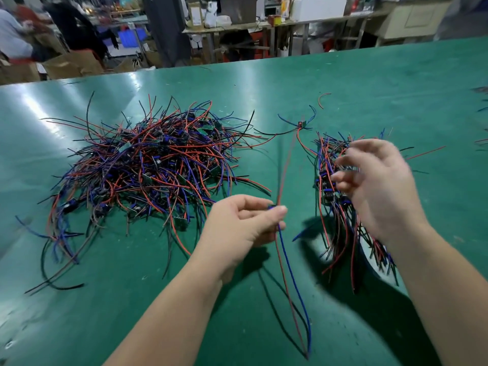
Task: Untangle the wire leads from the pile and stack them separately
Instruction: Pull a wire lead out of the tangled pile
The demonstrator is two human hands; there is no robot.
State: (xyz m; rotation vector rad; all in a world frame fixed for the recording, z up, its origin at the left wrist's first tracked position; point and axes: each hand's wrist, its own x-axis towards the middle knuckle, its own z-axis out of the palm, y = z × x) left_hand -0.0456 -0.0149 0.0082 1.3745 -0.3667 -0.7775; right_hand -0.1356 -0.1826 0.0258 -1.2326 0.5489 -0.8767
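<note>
blue wire lead [290, 262] pinched in left fingers [277, 211].

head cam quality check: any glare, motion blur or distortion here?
Head view: overhead-light glare streaks the green table at left; right hand is motion-blurred, left hand sharper; hard hand shadows fall near the sorted stack; wide-angle bending curves the table's far edge; background soft.

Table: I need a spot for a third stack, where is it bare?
Bare: the table beyond both heaps, and the near strip left of the left hand. Crowded: the pile, the stack, the gap between them.
</note>
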